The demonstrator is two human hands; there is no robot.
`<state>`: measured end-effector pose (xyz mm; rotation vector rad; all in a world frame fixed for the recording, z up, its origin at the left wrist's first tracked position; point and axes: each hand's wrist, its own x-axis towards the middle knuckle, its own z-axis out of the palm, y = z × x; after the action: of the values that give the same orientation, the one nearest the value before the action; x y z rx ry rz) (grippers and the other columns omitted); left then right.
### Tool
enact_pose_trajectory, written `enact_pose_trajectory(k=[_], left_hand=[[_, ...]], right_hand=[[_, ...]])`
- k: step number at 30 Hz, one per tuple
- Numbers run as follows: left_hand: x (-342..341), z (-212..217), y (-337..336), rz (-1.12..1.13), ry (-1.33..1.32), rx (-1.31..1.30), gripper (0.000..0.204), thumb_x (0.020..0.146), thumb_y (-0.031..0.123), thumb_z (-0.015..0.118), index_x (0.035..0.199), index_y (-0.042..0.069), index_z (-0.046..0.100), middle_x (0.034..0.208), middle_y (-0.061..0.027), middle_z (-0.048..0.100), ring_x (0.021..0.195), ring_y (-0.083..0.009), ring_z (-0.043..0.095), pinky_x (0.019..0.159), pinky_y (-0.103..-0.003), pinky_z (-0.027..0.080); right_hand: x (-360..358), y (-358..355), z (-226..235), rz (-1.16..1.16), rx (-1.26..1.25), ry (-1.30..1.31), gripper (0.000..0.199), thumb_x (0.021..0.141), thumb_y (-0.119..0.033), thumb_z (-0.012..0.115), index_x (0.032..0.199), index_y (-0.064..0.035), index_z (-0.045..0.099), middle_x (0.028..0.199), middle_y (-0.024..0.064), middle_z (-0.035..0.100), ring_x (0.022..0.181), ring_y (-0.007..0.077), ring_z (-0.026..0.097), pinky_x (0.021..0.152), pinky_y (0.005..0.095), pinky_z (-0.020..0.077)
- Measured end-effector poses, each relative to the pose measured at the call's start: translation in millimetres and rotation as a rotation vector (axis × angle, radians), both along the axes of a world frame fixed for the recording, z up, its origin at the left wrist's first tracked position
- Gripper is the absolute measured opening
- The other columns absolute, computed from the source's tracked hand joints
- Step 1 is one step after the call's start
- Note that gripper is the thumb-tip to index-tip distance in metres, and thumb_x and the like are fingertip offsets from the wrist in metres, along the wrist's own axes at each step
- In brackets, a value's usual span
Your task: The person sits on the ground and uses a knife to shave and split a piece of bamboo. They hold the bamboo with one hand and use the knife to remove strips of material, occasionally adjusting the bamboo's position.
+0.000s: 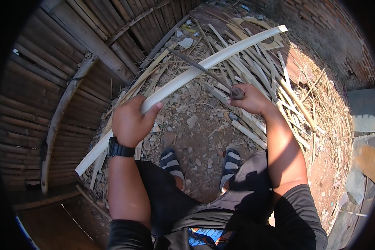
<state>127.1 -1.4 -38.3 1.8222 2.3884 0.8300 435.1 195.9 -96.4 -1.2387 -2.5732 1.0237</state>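
Observation:
A long, pale split bamboo strip (212, 58) slants from the lower left up to the far right. My left hand (131, 121) is closed around it below its middle, thumb along the strip. In my right hand (252, 100) is the round handle of a long, dark-bladed knife (191, 62), its fingers wrapped around the grip. The blade points away to the upper left and crosses the bamboo strip in this view; whether the two touch I cannot tell. The fingers under each hand are partly hidden.
A heap of split bamboo pieces (275, 83) and dry shavings covers the ground ahead and to the right. On the left rises a bamboo wall (41, 83) with a bent pole. A brick wall (321, 25) stands at the far right. Stony rubble (191, 121) lies before my feet.

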Motion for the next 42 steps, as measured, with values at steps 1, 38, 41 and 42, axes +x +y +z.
enact_pose_trajectory(k=[1, 38, 41, 42], left_hand=[[0, -1, 1, -0.008, 0.006, 0.008, 0.048, 0.084, 0.045, 0.077, 0.092, -0.002, 0.07, 0.071, -0.021, 0.065, 0.064, -0.0367, 0.065, 0.06, -0.041, 0.051], [13, -2, 0, -0.13, 0.073, -0.345, 0.044, 0.085, 0.049, 0.072, 0.086, 0.005, 0.071, 0.07, -0.0164, 0.066, 0.069, -0.0373, 0.066, 0.064, -0.046, 0.051], [31, -1, 7, -0.256, 0.163, -0.404, 0.043, 0.085, 0.051, 0.071, 0.084, 0.007, 0.071, 0.072, -0.0148, 0.067, 0.072, -0.0366, 0.067, 0.066, -0.047, 0.053], [36, -2, 5, -0.289, 0.16, -0.387, 0.044, 0.084, 0.052, 0.071, 0.084, 0.008, 0.071, 0.073, -0.0141, 0.068, 0.074, -0.036, 0.068, 0.067, -0.048, 0.053]], right_hand=[[1, 0, 2, -0.05, -0.028, -0.029, 0.047, 0.08, -0.038, 0.079, 0.109, -0.0029, 0.068, 0.094, 0.0189, 0.07, 0.093, 0.0346, 0.068, 0.084, 0.0419, 0.05], [2, -50, 54, -0.145, 0.388, -0.026, 0.037, 0.078, -0.03, 0.08, 0.105, -0.0062, 0.071, 0.108, 0.0218, 0.068, 0.099, 0.0367, 0.067, 0.084, 0.0451, 0.0529], [18, -40, 22, 0.007, 0.502, 0.079, 0.039, 0.077, -0.026, 0.081, 0.11, -0.0081, 0.071, 0.125, 0.0168, 0.065, 0.116, 0.0346, 0.062, 0.098, 0.0422, 0.0496], [23, -40, 18, 0.016, 0.368, 0.054, 0.04, 0.077, -0.027, 0.081, 0.11, -0.0069, 0.071, 0.124, 0.0176, 0.066, 0.115, 0.0341, 0.063, 0.097, 0.0416, 0.0495]])
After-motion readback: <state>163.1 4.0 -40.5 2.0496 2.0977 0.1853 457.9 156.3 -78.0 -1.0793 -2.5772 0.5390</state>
